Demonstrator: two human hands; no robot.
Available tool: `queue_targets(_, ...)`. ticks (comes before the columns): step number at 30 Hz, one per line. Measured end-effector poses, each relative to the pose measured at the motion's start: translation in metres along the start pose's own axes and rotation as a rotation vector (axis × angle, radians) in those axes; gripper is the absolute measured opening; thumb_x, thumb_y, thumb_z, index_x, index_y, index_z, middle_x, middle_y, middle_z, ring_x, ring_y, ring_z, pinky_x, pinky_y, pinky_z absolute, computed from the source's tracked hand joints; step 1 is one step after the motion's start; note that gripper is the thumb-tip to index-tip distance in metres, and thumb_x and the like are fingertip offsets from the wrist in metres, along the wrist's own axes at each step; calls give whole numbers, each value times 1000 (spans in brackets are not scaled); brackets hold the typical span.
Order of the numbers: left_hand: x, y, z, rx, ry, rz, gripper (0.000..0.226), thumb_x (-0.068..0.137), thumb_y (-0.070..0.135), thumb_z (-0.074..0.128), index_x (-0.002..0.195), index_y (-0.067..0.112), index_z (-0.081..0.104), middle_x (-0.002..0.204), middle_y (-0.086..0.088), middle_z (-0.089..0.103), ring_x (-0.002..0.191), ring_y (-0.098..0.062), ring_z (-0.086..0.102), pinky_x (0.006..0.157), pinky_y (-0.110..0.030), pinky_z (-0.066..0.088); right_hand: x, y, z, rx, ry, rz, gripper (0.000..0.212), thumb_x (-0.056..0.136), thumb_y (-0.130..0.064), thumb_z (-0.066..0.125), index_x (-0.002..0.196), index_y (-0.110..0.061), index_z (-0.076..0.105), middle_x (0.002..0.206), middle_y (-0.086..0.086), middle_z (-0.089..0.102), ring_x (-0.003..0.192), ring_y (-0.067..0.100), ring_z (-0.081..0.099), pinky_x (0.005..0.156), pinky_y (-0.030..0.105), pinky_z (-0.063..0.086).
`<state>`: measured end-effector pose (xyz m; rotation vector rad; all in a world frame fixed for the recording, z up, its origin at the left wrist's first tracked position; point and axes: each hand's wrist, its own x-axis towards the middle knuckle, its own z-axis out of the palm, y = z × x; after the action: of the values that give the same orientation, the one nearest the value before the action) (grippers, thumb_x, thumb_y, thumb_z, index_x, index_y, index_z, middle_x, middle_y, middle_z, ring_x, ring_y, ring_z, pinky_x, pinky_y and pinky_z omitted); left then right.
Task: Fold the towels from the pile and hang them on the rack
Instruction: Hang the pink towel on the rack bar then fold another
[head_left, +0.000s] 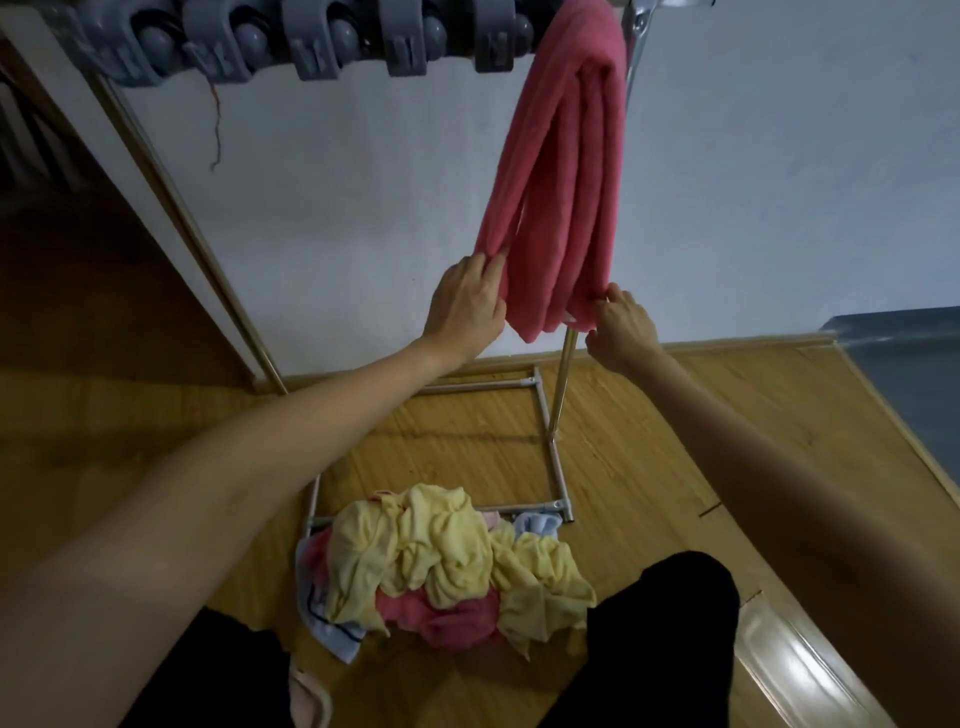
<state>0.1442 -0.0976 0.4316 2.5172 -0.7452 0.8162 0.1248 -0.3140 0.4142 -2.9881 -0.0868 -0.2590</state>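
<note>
A folded pink towel hangs over the top bar of the metal rack, near its right post. My left hand pinches the towel's lower left edge. On the lower right edge, the fingers of my right hand are closed on the cloth. On the floor at my feet lies the pile of towels, crumpled yellow ones on top, pink and light blue ones underneath, resting partly on the rack's base frame.
Several grey plastic clips hang along the rack's top at the upper left. A white wall stands just behind the rack. The wooden floor stretches to the right; a doorway opens at the left. My dark trouser legs frame the pile.
</note>
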Motion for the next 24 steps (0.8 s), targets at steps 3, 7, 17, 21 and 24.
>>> queue_targets(3,-1,0,1,-67,-98,10,55,84,4,53,138,2,43,113,-16,57,98,-31,58,88,-38,52,-1,-4,4,78,-23,-52,41,79,1,57,118,-10,60,116,15,50,106,35,50,83,46,51)
queue_targets(7,-4,7,1,-155,-189,25,63,87,5,50,146,7,32,130,-14,52,111,-30,56,94,-37,51,-3,-7,13,162,-82,-126,42,77,0,60,118,-11,61,122,11,52,114,32,50,90,45,50)
queue_targets(17,-124,-44,34,-233,-559,-174,74,88,5,52,152,19,17,135,-11,50,111,-26,57,86,-37,53,-55,-19,85,196,-370,-40,58,81,-1,58,137,-5,45,148,16,33,134,32,37,107,42,38)
queue_targets(21,-218,-77,48,-228,-772,-376,68,88,8,55,149,16,26,139,-9,48,120,-27,53,87,-40,51,-89,-41,142,222,-576,-33,53,79,1,60,132,0,50,138,21,43,129,35,42,105,37,38)
queue_targets(24,-279,-92,56,-224,-911,-482,62,92,12,54,148,14,27,141,-10,45,120,-26,53,86,-36,50,-119,-54,190,243,-729,-45,49,80,1,60,128,4,52,132,24,47,125,37,44,103,39,38)
